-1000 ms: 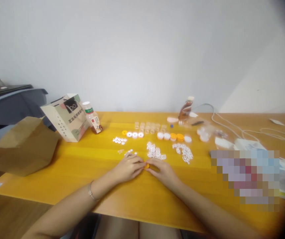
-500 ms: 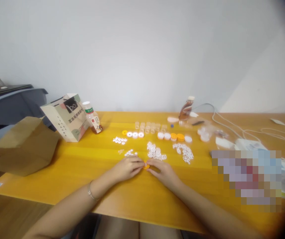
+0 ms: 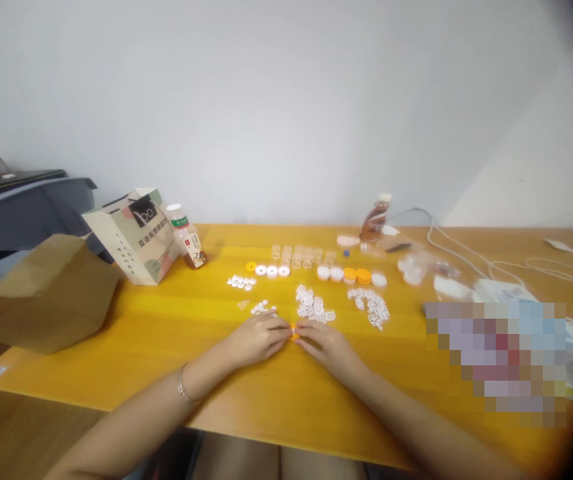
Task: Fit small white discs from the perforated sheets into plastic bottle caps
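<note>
Between the fingertips of both hands, over the near part of the table, is a small orange disc (image 3: 294,336) with a bit of white at its middle. My left hand (image 3: 259,338) pinches it from the left, and my right hand (image 3: 330,343) pinches it from the right. Fingers cover much of the disc. Just beyond my left hand lie small white round pieces (image 3: 260,307) and tiny pale rings (image 3: 243,305). A pile of white openwork plastic pieces (image 3: 311,305) lies beyond my right hand.
Orange and white round caps (image 3: 336,274) stand in a row, with clear little cups (image 3: 307,257) behind. More openwork pieces (image 3: 375,308) lie to the right. At left are a paper gift bag (image 3: 141,243), a bottle (image 3: 186,240) and a brown bag (image 3: 46,293). Cables (image 3: 466,247) cross the far right.
Both hands stay in the same place with the orange disc between them. Their fingers have shifted only very slightly around it.
</note>
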{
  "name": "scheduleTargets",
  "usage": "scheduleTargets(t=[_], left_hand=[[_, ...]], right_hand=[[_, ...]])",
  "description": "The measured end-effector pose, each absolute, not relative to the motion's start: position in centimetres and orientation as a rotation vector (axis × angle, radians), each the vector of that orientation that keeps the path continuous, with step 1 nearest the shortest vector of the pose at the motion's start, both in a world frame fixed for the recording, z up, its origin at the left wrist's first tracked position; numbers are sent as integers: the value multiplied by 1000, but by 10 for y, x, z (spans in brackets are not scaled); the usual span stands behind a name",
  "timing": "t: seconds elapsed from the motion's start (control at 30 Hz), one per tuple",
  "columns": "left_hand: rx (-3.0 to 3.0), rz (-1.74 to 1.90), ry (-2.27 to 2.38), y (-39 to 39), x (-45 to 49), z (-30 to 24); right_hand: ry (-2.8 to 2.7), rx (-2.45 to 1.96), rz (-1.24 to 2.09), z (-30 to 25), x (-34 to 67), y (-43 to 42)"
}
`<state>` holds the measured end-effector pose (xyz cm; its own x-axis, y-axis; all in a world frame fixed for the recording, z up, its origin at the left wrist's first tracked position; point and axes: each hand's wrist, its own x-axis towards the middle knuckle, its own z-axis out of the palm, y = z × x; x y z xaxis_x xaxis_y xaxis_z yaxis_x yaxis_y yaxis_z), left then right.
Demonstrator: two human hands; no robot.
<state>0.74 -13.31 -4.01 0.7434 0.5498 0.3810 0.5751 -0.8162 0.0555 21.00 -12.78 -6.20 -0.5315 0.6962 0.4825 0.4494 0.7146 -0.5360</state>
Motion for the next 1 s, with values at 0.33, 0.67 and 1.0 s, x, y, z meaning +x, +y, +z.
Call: scheduleTargets(t=[0.33, 0.67, 1.0], left_hand=[[-2796, -485, -888, -138, 13, -37], [-2807, -842, -1496, -134, 29, -48], [-2823, -943, -1453, -134, 26, -34]], right_hand=[[-2372, -857, 286, -58, 206, -132], [-2332, -817, 331, -57, 206, -131], [-2072, -879, 664, -52, 205, -129]])
